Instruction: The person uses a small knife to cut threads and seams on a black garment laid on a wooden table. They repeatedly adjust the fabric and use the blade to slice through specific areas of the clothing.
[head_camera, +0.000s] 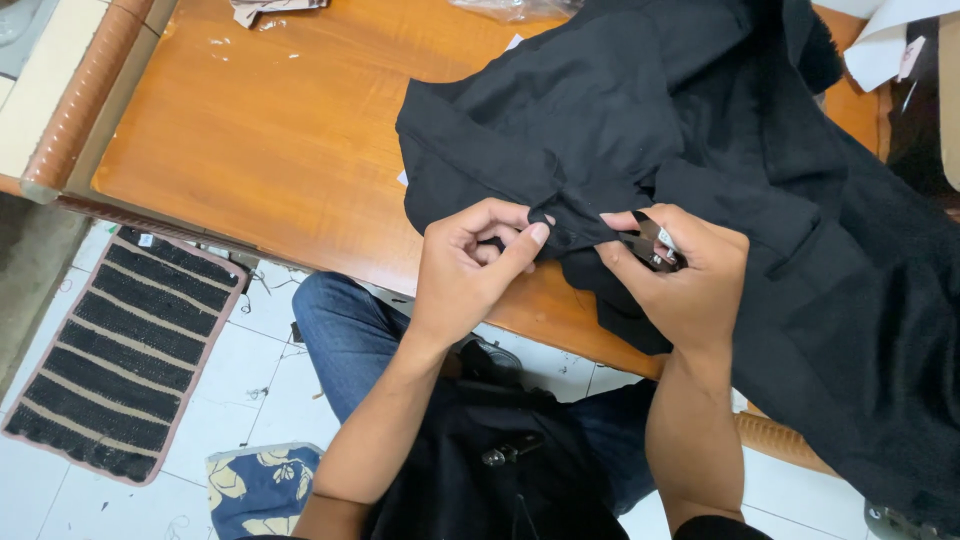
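Black garment (700, 150) spread on wooden table (280, 140), edge hanging toward lap; left hand (470, 265) pinches a fabric fold taut; right hand (690, 270) clenches small thread snips (652, 245) at that fold, likely so tension exposes stray thread.

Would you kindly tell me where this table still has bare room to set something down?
The wooden table is bare on its left half, between its left edge and the black garment. The right half is crowded: cloth covers it, with the left hand and right hand gripping its near edge.
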